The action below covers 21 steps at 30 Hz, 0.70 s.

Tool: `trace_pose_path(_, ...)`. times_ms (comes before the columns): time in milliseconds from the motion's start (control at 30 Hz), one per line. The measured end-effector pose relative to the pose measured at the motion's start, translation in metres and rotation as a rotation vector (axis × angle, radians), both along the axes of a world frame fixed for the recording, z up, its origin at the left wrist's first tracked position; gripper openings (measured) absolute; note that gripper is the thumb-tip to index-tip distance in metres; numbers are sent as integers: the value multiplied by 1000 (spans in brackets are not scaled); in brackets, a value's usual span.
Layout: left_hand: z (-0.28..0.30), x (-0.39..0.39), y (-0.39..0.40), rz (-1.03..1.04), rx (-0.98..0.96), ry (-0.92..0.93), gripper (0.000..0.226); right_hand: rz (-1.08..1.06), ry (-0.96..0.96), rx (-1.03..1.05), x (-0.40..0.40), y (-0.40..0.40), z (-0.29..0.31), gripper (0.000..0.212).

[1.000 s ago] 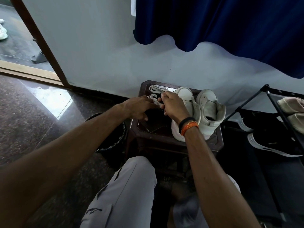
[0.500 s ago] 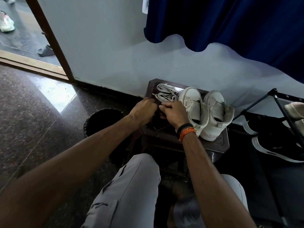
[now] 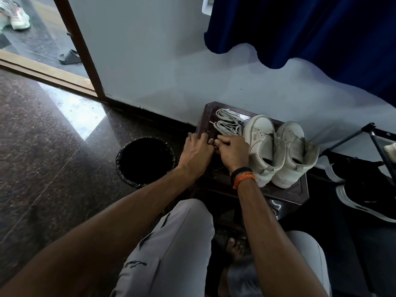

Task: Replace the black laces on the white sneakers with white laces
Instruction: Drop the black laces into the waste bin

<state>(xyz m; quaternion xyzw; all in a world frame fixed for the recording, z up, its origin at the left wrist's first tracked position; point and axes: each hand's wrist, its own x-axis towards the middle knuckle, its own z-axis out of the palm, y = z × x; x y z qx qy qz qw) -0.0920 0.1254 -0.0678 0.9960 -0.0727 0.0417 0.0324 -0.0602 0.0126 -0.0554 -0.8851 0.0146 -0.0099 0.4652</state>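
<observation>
Two white sneakers, the left one (image 3: pixel 262 142) and the right one (image 3: pixel 295 151), stand side by side on a dark wooden stool (image 3: pixel 287 196), toes toward the wall. Only short black ends show at their eyelets. Two bundles of white laces (image 3: pixel 228 125) lie at the stool's far left corner. My left hand (image 3: pixel 196 153) and my right hand (image 3: pixel 232 151) meet just in front of the bundles, fingers curled and thumbs together. They pinch something thin and dark, seemingly a black lace (image 3: pixel 215 146), which is hard to make out against the stool.
A black bin (image 3: pixel 145 161) stands on the floor left of the stool. A black shoe rack (image 3: pixel 375 142) with a black shoe (image 3: pixel 364 196) is on the right. A blue curtain (image 3: pixel 310 28) hangs above. My knees are below the stool, and a doorway (image 3: pixel 79 48) opens at far left.
Both hands have drawn back a little from the white lace bundles toward me and closed together. The camera has tilted, shifting the stool to the right in view.
</observation>
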Motion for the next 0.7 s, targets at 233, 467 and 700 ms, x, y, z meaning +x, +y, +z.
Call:
trace_pose_path(233,-4,5,18,57,-264,11,36,-146,75,219,-1,2,6,17)
trace_pose_path(467,-7,10,57,314,-764,-64,23,-209,134,407,-8,23,16,21)
trace_pose_path(700,-22,18,129,704,-1089,-92,26,-100,189,516,-9,97,4,20)
